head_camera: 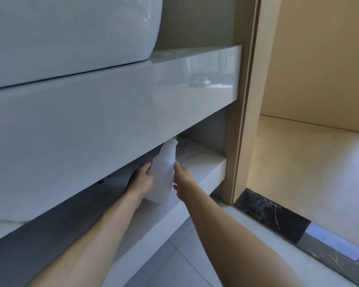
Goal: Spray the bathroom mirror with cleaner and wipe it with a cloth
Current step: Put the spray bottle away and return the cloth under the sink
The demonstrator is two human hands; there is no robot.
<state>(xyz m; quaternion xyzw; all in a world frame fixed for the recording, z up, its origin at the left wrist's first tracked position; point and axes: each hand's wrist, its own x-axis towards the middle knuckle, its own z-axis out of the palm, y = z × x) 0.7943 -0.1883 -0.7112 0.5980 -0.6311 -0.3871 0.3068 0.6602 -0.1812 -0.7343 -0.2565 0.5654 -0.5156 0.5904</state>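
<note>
A white basin (66, 34) is seen above the vanity front (112, 112). On the lower shelf (205, 168), the spray bottle (164, 172) (translucent, green-topped, tilted) is clasped by the left hand (140, 181) and the right hand (182, 179), fingers curled round its sides.

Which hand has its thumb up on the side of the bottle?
The right hand. Its thumb lies up along the right side of the white spray bottle. The left hand is the other one, cupping the bottle's left side lower down.
</note>
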